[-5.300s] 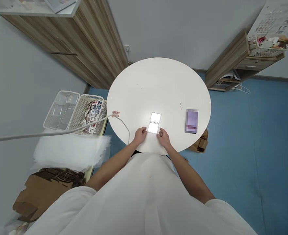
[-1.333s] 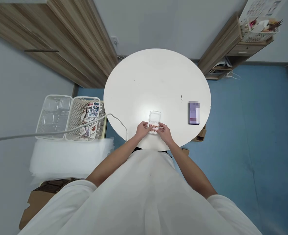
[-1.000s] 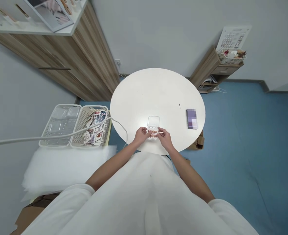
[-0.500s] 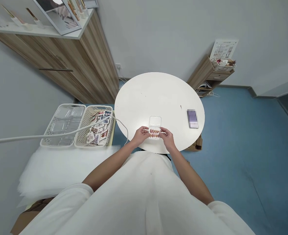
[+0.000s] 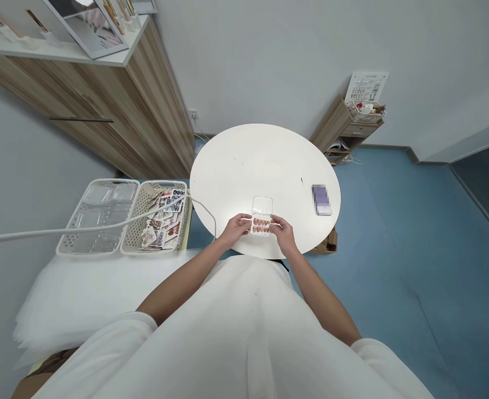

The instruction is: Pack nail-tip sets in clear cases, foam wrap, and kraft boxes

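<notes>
Two opposite edges of the open case (image 5: 262, 204) are pinched, left hand (image 5: 236, 229) at nine o'clock, right hand (image 5: 284, 233) at three, probably for steadiness. It's near six o'clock on the table (image 5: 269, 155).

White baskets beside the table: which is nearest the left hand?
The basket with printed cards; the other basket, farther from the left hand, holds clear plastic boxes.
</notes>
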Tool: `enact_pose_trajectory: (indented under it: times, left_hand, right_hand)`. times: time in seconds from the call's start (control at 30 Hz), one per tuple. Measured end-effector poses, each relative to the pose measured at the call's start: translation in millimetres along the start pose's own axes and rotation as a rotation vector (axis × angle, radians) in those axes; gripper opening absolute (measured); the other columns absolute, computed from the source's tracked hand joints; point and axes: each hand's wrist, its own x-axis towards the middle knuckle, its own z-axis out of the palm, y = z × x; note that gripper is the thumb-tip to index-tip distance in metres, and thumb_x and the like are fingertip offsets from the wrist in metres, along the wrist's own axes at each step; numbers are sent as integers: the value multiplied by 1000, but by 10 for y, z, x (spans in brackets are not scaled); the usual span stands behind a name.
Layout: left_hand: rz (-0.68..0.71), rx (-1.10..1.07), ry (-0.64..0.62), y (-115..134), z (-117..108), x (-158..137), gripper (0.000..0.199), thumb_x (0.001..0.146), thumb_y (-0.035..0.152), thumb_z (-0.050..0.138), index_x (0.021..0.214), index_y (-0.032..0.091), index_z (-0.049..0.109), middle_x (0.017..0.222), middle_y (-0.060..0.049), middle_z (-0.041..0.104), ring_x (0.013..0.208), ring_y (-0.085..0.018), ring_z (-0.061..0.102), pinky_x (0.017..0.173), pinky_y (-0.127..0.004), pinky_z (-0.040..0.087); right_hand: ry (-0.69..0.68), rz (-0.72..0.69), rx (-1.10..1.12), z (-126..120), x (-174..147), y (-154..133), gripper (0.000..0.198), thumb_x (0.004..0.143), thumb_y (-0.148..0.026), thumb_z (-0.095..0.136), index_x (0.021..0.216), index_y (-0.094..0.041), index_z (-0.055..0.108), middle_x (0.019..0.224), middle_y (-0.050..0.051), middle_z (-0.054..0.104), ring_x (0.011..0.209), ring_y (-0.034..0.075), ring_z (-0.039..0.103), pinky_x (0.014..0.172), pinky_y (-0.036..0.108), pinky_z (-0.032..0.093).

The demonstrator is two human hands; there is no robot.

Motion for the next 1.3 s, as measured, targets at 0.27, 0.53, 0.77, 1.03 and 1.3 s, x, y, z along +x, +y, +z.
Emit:
enact_pose_trajectory:
  times: [0.27,0.53,0.77,1.03,1.3]
  left_hand:
    - [3,-38,-19,-10,48,-18,39,62,37,71,93,18,56,82,-3,63,72,-11,58,67,-26,42]
    - [-26,-73,-89,-101,79,-17,43,62,36,72,96,17,56,81,-4,64,71,-12,59,68,-28,43]
    - [-102,-135,-84,-99,152,-7,42,60,34,74,94,17,57,83,-5,64,73,-12,60,67,-26,43]
    - [-110,-201,-53,-65,287,32,42,59,32,75,93,17,57,82,-4,63,72,-11,59,65,-24,44]
    - [-121,-258,33,-27,495,101,41,60,30,74,95,18,57,84,-4,63,70,-9,58,65,-24,44]
  right_hand:
    - [47,62,27,-89,68,22,40,67,-44,62,102,-24,61,104,4,60,90,16,54,77,30,44]
    - [-116,163,191,-156,158,-69,41,65,-44,66,99,-23,62,94,3,66,78,15,59,71,29,46]
    - [-107,104,149,-242,192,-61,39,64,-36,66,101,-26,59,107,3,63,86,15,59,69,28,46]
    - [-140,115,168,-305,197,-117,26,66,-36,63,90,-26,59,103,1,63,81,14,59,65,28,48]
    - [-168,144,195,-469,222,-153,28,67,-35,62,93,-25,61,107,2,61,85,15,58,71,30,50]
